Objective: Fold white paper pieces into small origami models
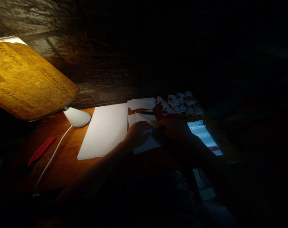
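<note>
My left hand [139, 129] is closed with its fingers curled on a small folded piece of paper [153, 129] above the wooden table. My right hand [170, 128] lies in deep shadow at the paper's right end and appears to pinch it; its separate fingers are hard to make out. Below the hands is a pale sheet of paper [147, 146]. Just behind them lie more loose paper pieces [132, 119]. A stack of large white sheets [104, 131] lies left of my left hand.
Several small folded paper shapes [173, 102] are heaped at the back right, beside cut paper pieces [142, 103]. A lit phone [203, 136] lies at the right. At the left are a lamp with a printed shade [32, 82], its white cord [54, 155] and a red strip-like object [41, 151].
</note>
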Motion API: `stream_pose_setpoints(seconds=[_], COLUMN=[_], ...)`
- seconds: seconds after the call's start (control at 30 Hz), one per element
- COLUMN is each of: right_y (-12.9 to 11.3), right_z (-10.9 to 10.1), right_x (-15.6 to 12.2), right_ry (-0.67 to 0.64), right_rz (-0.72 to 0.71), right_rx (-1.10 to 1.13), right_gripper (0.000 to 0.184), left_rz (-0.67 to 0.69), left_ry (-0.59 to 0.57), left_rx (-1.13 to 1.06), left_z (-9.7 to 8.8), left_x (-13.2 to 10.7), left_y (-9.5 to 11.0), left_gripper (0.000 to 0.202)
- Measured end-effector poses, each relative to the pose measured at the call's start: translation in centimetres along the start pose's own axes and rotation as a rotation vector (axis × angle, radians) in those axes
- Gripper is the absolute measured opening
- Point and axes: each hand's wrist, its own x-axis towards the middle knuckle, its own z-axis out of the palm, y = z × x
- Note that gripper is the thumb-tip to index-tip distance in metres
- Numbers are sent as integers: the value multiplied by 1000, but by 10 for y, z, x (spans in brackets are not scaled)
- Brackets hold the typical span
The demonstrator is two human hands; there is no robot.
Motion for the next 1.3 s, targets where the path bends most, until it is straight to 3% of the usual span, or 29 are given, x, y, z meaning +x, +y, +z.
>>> stream_pose_setpoints(seconds=[0.2,0.37,0.57,0.8,1.07,1.3], right_y=[5,12,8,8,17,18], right_z=[10,15,17,31,45,43], right_x=[-3,-4,-4,1,7,7], right_ry=[125,211,229,311,392,416], right_rz=[-24,-30,28,73,121,143], right_rx=[15,96,99,140,212,250], right_gripper=[27,43,50,47,46,37], left_rz=[-20,-9,30,106,144,206], left_ry=[39,48,63,9,-30,-49], left_rx=[-96,-125,-152,-50,7,103], left_z=[0,1,-3,-6,-4,-4], left_x=[0,1,1,0,1,4], left_y=[-3,-8,-8,-10,-13,-14], left_gripper=[41,45,53,22,23,23])
